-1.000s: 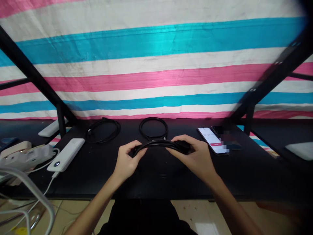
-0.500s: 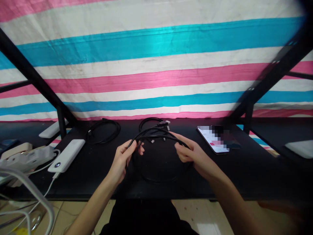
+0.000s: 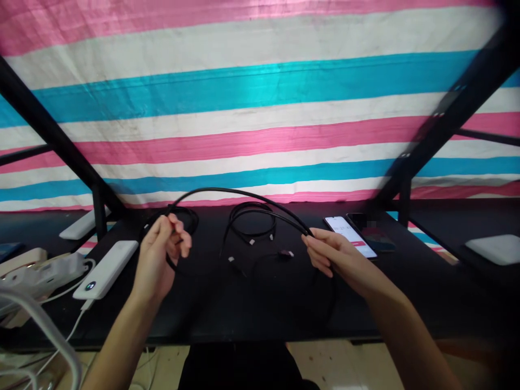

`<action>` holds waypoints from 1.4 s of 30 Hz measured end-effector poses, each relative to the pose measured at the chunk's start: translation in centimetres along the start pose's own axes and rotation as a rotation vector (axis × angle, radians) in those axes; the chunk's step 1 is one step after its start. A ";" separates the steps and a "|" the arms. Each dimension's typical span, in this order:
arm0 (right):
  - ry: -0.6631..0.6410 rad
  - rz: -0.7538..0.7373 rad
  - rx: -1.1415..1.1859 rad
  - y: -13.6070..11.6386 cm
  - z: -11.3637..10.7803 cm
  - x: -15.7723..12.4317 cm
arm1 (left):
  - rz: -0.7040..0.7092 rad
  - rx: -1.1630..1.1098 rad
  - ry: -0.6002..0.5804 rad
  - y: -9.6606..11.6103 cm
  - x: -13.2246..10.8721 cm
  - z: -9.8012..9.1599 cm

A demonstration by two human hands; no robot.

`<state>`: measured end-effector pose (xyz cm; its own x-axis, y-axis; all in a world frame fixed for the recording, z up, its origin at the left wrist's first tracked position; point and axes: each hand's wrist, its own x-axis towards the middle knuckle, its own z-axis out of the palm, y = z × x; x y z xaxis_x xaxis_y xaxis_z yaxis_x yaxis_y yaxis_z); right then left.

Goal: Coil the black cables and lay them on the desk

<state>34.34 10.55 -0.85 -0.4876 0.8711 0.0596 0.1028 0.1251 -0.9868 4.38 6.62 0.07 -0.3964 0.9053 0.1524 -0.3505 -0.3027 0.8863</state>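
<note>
Workspace, perhaps: desk (image 3: pixel 252 319), striped sheeting (image 3: pixel 260 81)

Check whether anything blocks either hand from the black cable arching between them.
Nothing visible does: the left hand and right hand both hold the black cable, and the coiled cable lies on the table beyond them.

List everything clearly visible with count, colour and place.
Held cable: 1, black, between hands
Coiled cables: 2, black, table's back
Plugs: 4, dark and silvery, centre
Phones: 2, one lit, one dark, right
Power bank: 1, white, left
Slabs: 2, white, outer sides
Adapters: several, white, far left
Cords: several, white, lower left
Tables: 3, black, across view
Bars: several, black, sides
Striped sheet: 1, pink, white, blue, behind
Floor: 1, beige, below
Lap: 1, black, bottom
Left hand: 1, bare, on cable
Right hand: 1, bare, on cable
</note>
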 end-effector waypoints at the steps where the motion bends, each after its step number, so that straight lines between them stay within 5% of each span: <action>1: -0.013 -0.002 0.000 0.0 -0.2 0.1 | 0.022 -0.023 0.026 0.6 0.4 -0.1; 8: 0.013 0.005 0.082 0.3 -0.5 1.0 | 0.128 -0.039 0.018 1.8 2.4 -1.4; 14: 0.067 -0.008 0.218 -1.3 1.1 2.5 | 0.173 0.649 -0.042 -2.0 2.5 -4.2; 17: -0.028 -0.013 0.068 -2.8 3.6 3.1 | 0.451 0.939 -0.049 -2.4 1.3 -2.9; 20: -0.149 -0.071 -0.169 -4.1 6.5 3.3 | 0.653 1.080 -0.260 -1.3 -0.1 -0.2; 22: -0.169 -0.129 -0.242 -4.6 7.8 3.5 | 0.603 1.070 -0.420 -0.6 -0.3 1.0; 24: -0.127 -0.160 -0.248 -4.7 8.2 3.9 | 0.424 0.959 -0.449 -0.2 0.1 1.2; 29: -0.149 -0.009 -0.165 -3.0 6.6 5.2 | 0.039 0.506 -0.077 -1.0 2.3 -1.6; 33: -0.190 0.077 -0.016 -0.1 5.1 5.1 | -0.153 0.195 0.082 -1.4 3.0 -3.0; 38: -0.073 0.109 0.171 4.0 5.4 4.1 | -0.212 -0.061 0.196 -1.3 3.0 -2.3; 42: 0.045 0.092 0.372 5.0 6.8 4.2 | -0.211 -0.110 0.205 -1.7 3.2 -1.2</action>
<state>26.91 11.60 -6.60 -0.4518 0.8915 -0.0329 -0.1814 -0.1279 -0.9751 2.70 9.65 -1.51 -0.4637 0.8762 -0.1314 -0.5289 -0.1548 0.8344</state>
